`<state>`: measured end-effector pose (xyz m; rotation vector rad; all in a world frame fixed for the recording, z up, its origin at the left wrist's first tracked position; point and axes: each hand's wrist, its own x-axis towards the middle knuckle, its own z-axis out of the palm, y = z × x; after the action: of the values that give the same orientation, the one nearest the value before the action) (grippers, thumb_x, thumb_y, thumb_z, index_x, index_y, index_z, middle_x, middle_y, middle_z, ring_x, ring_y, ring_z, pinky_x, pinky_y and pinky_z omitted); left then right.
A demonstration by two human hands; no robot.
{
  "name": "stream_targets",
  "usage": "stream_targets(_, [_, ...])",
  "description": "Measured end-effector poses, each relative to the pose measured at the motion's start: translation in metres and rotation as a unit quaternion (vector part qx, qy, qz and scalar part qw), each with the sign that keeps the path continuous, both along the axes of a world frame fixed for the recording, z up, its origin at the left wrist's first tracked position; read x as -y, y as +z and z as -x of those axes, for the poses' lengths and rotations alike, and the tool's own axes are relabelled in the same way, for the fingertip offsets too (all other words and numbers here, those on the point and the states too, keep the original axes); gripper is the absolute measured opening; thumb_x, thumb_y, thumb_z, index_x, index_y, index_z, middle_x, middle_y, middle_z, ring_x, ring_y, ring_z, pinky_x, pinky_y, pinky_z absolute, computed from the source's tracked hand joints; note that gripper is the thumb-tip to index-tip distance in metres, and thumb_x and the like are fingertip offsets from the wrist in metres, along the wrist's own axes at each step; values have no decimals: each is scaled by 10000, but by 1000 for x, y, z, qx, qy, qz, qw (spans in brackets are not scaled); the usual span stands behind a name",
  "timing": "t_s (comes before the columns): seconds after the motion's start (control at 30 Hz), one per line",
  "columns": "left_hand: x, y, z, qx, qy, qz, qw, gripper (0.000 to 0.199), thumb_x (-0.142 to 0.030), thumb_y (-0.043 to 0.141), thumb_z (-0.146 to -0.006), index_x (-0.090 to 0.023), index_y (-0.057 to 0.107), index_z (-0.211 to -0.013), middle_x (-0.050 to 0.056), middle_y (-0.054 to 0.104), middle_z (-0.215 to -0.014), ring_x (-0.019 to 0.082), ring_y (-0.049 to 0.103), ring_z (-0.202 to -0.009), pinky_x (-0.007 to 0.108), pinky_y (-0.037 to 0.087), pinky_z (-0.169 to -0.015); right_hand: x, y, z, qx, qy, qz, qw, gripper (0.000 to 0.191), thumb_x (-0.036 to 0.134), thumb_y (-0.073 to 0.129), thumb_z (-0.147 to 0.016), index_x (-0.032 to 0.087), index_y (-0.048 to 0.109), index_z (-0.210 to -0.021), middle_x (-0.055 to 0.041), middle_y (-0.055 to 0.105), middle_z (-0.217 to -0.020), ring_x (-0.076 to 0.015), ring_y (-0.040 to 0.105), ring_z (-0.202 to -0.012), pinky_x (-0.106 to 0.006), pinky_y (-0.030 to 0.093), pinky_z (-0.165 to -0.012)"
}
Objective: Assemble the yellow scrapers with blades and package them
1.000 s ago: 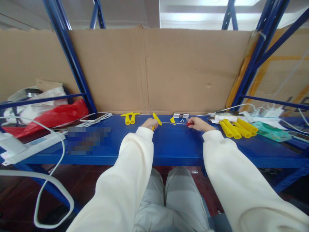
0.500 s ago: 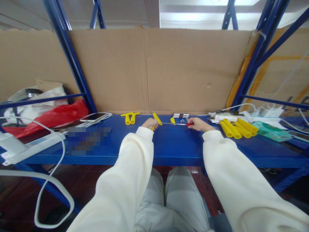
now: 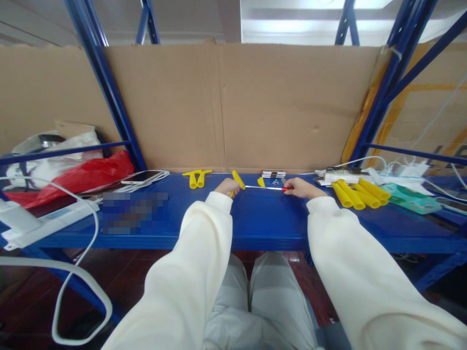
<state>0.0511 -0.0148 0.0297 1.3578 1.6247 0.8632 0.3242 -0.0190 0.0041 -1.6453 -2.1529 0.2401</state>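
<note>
My left hand [image 3: 226, 186] is closed around a yellow plastic piece [image 3: 238, 180], whose slanted bar sticks out past the fingers. In my right hand [image 3: 302, 187] is a screwdriver [image 3: 263, 187] with a red handle, held level. Its long metal shaft points left, and the tip meets the yellow piece; whether it sits on a screw is too small to see. Just behind the shaft lie a small yellow part [image 3: 261, 182] and several tiny screws [image 3: 276, 182]. Two yellow T-shaped pieces [image 3: 197, 179] stand to the left of my left hand.
Several yellow tubes [image 3: 359, 193] lie at right, beside a green packet [image 3: 410, 198]. A black-and-white stack [image 3: 273, 174] is at the back, before a cardboard wall [image 3: 292, 107]. At left are a phone [image 3: 144, 177], a red bag [image 3: 80, 177] and a white power strip [image 3: 51, 223].
My right fingers have shifted slightly on the screwdriver's handle, which sits a touch lower. My left hand and the yellow piece stay nearly in place.
</note>
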Motion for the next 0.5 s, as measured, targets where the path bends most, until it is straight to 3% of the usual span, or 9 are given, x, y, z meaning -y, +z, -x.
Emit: stream_targets(0.5, [4,1,-1,-31,4,-16,999,273,-32,570,-822,-156,540,-581,-26,440,-422,88,391,-385,212,275,-413,10,9,6,15,33,38,999,96,224,600,-795,173,670,-753,-21,674,-678,-166,597,-640,-258,448,-626])
